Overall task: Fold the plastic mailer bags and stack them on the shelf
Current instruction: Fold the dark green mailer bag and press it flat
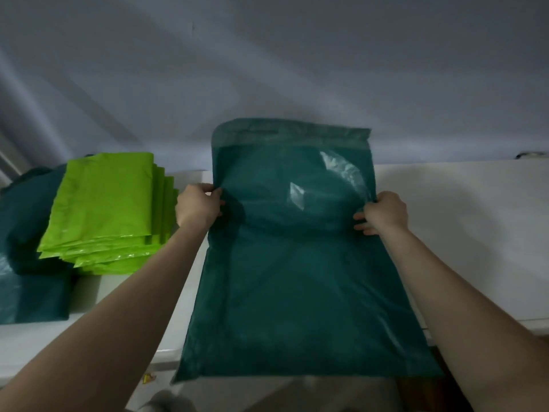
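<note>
— Mailer bag (pixel 297 278), the dark teal one: where does it sit in the head view?

— In the middle of the frame, held up lengthwise over a white shelf surface (pixel 460 233). Its near end hangs past the shelf's front edge, and its far end, with the flap strip across it, rises in front of the pale wall (pixel 267 55).

— How does the plastic look?

— Opaque, deep blue-green, mostly smooth with soft creases. The upper part bulges slightly and catches two pale glints of light. The flap band at the top is a shade lighter and a little wavy along its edge.

— And the hands?

— The left hand (pixel 197 205) pinches the bag's left edge, fingers curled round the plastic. The right hand (pixel 384 212) grips the right edge at about the same height, fingertips on the front face. Both bare forearms reach in from the bottom corners.

— Anything else on the shelf?

— To the left, well apart from the held bag, lies a stack of bright lime-green bags (pixel 107 212), folded and fanned so their edges step out to the right and front. It rests partly on a pile of more dark teal bags (pixel 26 263) that runs out of the left border of the frame.

— Below the shelf?

— Only blur: a small yellow scrap (pixel 147 378) near the lower edge, and floor too indistinct to describe.
</note>
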Motion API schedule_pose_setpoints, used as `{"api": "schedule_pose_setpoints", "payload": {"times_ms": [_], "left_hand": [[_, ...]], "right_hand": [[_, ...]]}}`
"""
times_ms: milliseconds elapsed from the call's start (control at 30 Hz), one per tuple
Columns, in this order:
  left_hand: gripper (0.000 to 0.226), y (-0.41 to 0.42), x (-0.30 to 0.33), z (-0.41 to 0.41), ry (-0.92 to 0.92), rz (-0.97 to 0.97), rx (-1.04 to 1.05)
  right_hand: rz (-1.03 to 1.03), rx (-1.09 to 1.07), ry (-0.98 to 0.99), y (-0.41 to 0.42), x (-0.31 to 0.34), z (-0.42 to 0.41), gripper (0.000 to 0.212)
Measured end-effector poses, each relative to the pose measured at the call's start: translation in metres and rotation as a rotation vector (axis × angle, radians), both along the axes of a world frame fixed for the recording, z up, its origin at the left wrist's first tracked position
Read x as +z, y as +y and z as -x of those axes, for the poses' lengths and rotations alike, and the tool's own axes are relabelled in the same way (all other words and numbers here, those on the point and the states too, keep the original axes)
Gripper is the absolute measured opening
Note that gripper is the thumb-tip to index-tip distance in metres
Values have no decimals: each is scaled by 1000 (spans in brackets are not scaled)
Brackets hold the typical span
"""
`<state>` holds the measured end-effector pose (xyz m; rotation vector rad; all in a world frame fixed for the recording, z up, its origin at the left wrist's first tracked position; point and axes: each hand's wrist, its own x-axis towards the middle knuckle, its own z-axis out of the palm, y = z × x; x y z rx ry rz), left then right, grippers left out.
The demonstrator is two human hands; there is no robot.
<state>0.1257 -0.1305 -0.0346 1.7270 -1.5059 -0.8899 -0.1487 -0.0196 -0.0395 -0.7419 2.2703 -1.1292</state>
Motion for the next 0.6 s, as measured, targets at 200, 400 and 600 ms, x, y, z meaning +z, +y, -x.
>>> {"api": "schedule_pose_setpoints", "payload": {"times_ms": [200, 400, 600], "left_hand": [[27, -13, 15, 4, 337, -38, -78], [27, 0, 28, 3, 689, -117, -96], [57, 9, 18, -10, 787, -251, -35]], "right_hand": [[159, -27, -112, -9, 8, 1, 19], [314, -50, -455, -2, 19, -2, 41], [377, -94, -661, 18, 22, 1, 29]]}}
